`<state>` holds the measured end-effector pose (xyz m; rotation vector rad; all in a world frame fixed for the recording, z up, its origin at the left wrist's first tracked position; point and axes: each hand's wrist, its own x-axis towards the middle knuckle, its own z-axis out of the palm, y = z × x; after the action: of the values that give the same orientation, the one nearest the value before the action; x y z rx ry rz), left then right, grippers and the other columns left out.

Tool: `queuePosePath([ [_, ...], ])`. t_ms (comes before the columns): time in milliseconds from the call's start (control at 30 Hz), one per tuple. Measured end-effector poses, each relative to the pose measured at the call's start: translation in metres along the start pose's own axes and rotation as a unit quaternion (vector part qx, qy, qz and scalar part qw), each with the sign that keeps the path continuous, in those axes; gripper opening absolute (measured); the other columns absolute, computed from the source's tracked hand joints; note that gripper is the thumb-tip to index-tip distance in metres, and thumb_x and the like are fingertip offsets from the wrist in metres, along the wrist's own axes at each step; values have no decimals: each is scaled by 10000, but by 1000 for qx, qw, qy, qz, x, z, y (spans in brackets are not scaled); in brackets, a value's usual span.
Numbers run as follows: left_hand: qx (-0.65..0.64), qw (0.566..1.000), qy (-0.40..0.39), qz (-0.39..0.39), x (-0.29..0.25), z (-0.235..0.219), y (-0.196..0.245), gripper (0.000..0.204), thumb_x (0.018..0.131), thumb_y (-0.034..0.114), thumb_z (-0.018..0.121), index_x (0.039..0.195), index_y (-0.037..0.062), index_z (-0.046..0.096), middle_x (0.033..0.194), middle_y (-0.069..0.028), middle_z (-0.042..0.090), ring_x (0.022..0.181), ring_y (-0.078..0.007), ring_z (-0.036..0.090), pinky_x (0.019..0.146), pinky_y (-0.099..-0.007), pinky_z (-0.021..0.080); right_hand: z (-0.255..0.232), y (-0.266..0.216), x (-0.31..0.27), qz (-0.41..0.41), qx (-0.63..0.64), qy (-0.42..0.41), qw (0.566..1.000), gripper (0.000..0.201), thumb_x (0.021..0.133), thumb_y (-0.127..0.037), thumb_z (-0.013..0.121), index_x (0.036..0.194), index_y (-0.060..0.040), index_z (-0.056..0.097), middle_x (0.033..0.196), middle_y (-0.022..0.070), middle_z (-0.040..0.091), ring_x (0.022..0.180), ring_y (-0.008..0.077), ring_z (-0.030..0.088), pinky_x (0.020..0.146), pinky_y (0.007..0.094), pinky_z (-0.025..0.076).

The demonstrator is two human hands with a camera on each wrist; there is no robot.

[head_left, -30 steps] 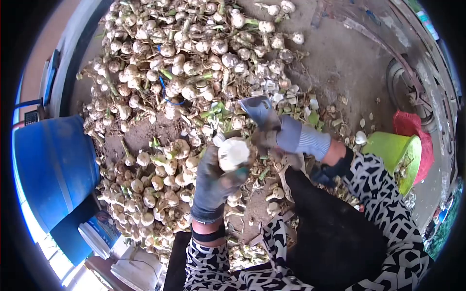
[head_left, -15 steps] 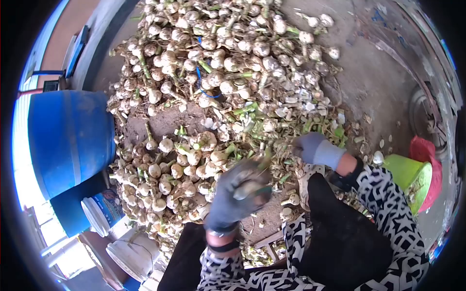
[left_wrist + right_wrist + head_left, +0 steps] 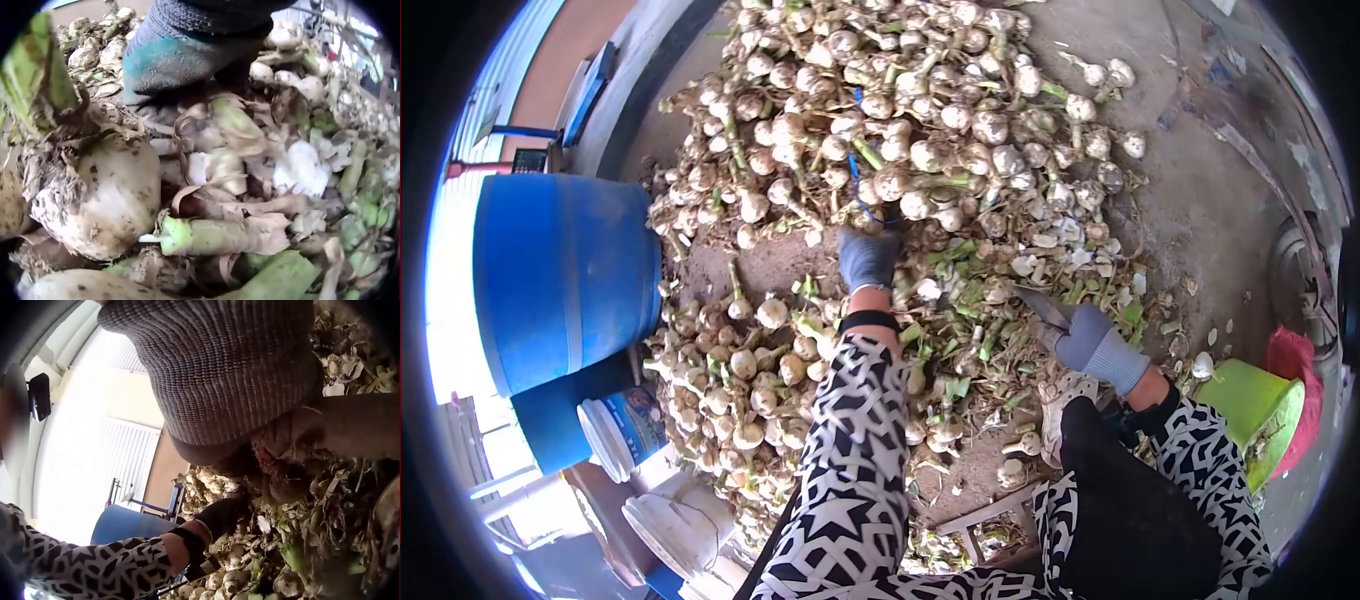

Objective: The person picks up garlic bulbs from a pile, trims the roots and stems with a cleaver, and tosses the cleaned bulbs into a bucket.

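Observation:
My gloved left hand point(image 3: 867, 258) reaches down at the near edge of the far heap of garlic bulbs point(image 3: 990, 127). In the left wrist view, the glove's teal-coated part point(image 3: 169, 65) is low over dry husks and cut stems point(image 3: 219, 236), beside a large garlic bulb point(image 3: 106, 187); its fingertips are hidden, so I cannot tell whether they hold a bulb. My gloved right hand point(image 3: 1090, 342) grips a broad-bladed knife point(image 3: 1043, 310) over the trimmings. In the right wrist view, the flat blade point(image 3: 356, 425) juts out past the ribbed glove point(image 3: 219, 375).
A nearer garlic pile point(image 3: 745, 375) lies left of the trimmings. At the left stand a blue barrel point(image 3: 565, 280) and a white-lidded bucket point(image 3: 605, 440). To the right, a green tub point(image 3: 1235, 395) lies tipped beside a red sack point(image 3: 1300, 370). Below is a wooden frame point(image 3: 985, 520).
The left hand held a pale trimmed garlic bulb near the blade; it has since moved away to the far heap, without that bulb showing. The right hand has drawn aside, keeping the knife.

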<state>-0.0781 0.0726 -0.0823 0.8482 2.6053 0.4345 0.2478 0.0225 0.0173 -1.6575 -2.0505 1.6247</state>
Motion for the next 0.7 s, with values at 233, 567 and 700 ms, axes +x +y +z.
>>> queuePosePath([
  [233,-425,854,-269,130,-98,-64,-29,393,785,-44,565,1175,-11,527,1017,-97,660,874,-150,638,752,-261,529,1,-19,5,-166,-157,10,974,210,864,-316,628,957,-130,658,719,95,657,635,287,656,598,396,520],
  [567,-386,844,-308,209,-208,-107,9,852,756,393,805,1330,-54,361,1115,-133,611,1003,-226,635,872,-345,541,-12,-55,-24,-293,-252,102,917,197,757,-259,709,857,-128,601,698,63,613,585,269,652,491,399,498],
  [700,-243,899,-258,256,-220,-88,-10,881,814,597,645,1317,-78,384,1084,-129,620,990,-252,632,878,-355,517,-15,-36,-24,-265,-229,87,932,196,791,-292,669,876,-127,606,700,81,606,591,291,648,502,408,504],
])
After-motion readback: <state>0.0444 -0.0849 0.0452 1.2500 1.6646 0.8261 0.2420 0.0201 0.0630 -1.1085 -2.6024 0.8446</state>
